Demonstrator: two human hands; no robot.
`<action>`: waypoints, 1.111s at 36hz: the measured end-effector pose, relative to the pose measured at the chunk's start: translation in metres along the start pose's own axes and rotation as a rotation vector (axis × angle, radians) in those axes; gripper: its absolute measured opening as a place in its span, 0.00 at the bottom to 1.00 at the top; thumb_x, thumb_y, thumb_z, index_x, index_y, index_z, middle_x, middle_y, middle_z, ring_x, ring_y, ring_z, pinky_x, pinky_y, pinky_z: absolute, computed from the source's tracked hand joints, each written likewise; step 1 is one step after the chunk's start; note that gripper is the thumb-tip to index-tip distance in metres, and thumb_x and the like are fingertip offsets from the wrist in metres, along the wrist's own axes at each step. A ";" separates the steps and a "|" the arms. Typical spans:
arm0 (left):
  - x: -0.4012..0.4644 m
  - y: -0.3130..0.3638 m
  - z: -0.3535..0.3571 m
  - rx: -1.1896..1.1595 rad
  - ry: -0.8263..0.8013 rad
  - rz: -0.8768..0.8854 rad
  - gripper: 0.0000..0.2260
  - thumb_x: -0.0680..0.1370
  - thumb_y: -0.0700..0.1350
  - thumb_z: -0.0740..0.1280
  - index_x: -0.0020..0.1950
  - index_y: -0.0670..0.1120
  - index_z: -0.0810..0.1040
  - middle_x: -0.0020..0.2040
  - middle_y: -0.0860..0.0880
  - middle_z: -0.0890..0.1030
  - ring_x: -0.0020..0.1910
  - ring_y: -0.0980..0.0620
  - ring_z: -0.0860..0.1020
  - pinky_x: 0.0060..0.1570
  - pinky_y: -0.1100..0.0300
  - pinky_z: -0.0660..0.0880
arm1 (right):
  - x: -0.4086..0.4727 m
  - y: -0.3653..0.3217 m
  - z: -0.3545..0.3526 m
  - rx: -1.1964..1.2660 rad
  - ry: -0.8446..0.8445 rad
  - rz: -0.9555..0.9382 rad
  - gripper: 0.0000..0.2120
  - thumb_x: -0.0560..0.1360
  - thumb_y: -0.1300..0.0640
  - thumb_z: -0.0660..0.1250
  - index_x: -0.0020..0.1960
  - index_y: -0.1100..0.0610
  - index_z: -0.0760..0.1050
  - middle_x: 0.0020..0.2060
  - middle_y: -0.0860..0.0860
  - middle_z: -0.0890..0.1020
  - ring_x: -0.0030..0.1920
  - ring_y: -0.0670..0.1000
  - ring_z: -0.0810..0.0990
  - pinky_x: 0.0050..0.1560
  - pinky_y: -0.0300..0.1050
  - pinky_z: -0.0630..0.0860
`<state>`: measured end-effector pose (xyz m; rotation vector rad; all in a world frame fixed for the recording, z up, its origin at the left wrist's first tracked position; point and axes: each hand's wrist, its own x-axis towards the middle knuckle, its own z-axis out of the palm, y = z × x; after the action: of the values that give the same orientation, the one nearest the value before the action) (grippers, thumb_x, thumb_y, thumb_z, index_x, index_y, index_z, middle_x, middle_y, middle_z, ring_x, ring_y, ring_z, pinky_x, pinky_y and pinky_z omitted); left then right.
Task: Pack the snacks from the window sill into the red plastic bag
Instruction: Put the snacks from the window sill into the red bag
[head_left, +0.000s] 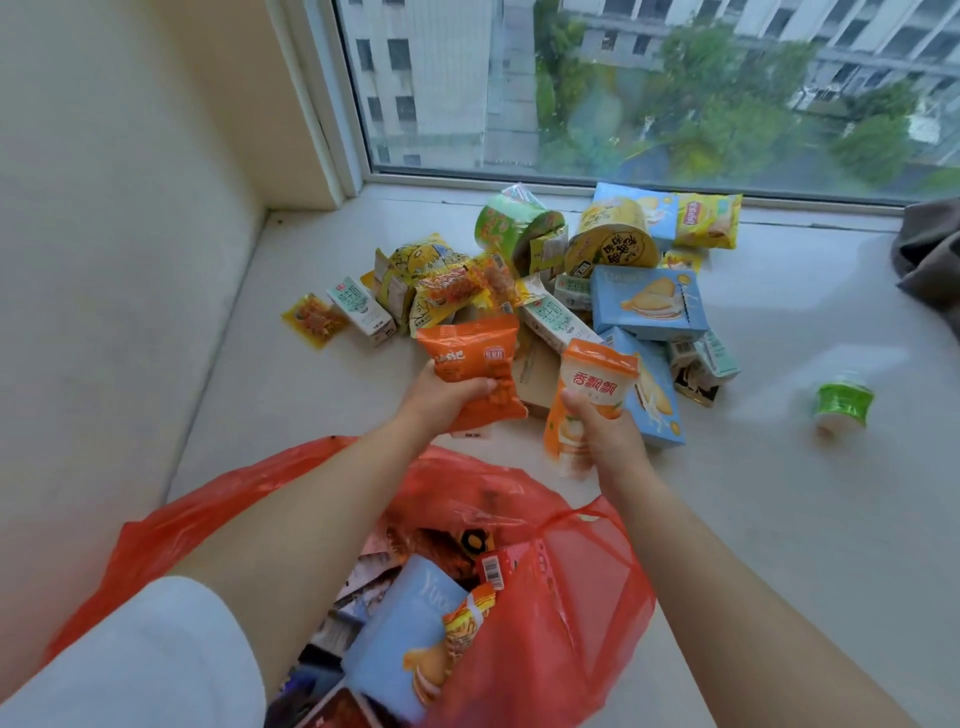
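bag (571, 613): red plastic, nearest the camera on the sill, mouth gaping up between both forearms, so drops go straight in. Already holds a blue box (400, 639), an orange packet and darker wrappers; roughly a third packed, I'd judge.
left hand (447, 400): fingers wrapped round the lower end of an orange pouch (472, 364), thumb on its front. Held above the sill just past the bag rim, probably in transit to the mouth.
right hand (602, 431): fingers curled round an orange cup (587, 400), which tilts with its lid end away. Also off the sill, near the bag.
both hands loaded: likely to halve the trips; bag stays open unaided, so no hand is needed on it.
pile (545, 291): remaining snacks heaped mid-sill beyond the hands: milk cartons (361, 312), yellow packets, blue biscuit boxes (649, 301), two noodle bowls (608, 244) on their sides. Close enough to reach without shifting the bag.
stray: green-lidded tub (844, 405) lies well apart to the right; needs a separate reach.
sill (779, 519): pale stone, grey cloth (930, 254) at right edge.
far: window (649, 88), buildings and trees outside.
risk: bag is limp; heavy cup could fold the rim in.
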<state>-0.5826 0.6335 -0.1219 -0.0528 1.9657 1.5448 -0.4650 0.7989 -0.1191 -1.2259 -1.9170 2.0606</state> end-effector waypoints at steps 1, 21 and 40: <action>-0.008 0.005 -0.007 -0.010 0.019 0.018 0.17 0.68 0.43 0.76 0.55 0.48 0.78 0.50 0.46 0.82 0.50 0.46 0.81 0.54 0.52 0.77 | -0.006 -0.003 0.002 -0.019 -0.025 -0.022 0.06 0.70 0.51 0.73 0.46 0.49 0.78 0.44 0.49 0.83 0.47 0.49 0.81 0.47 0.44 0.77; -0.162 -0.075 -0.115 0.453 0.209 0.254 0.27 0.60 0.56 0.79 0.55 0.53 0.76 0.47 0.59 0.80 0.47 0.60 0.78 0.47 0.62 0.74 | -0.108 0.024 0.064 -0.481 -0.149 -0.303 0.18 0.63 0.45 0.76 0.48 0.50 0.75 0.45 0.47 0.80 0.46 0.47 0.79 0.47 0.47 0.77; -0.183 -0.137 -0.132 1.577 -0.167 0.072 0.49 0.71 0.61 0.69 0.77 0.40 0.43 0.73 0.42 0.59 0.69 0.43 0.64 0.65 0.52 0.66 | -0.136 0.055 0.079 -0.956 -0.152 -0.365 0.35 0.61 0.40 0.74 0.62 0.53 0.69 0.53 0.47 0.71 0.58 0.49 0.70 0.55 0.43 0.69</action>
<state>-0.4409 0.4112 -0.1347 0.7464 2.4639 -0.2845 -0.3937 0.6491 -0.1077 -0.6814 -3.0503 1.0619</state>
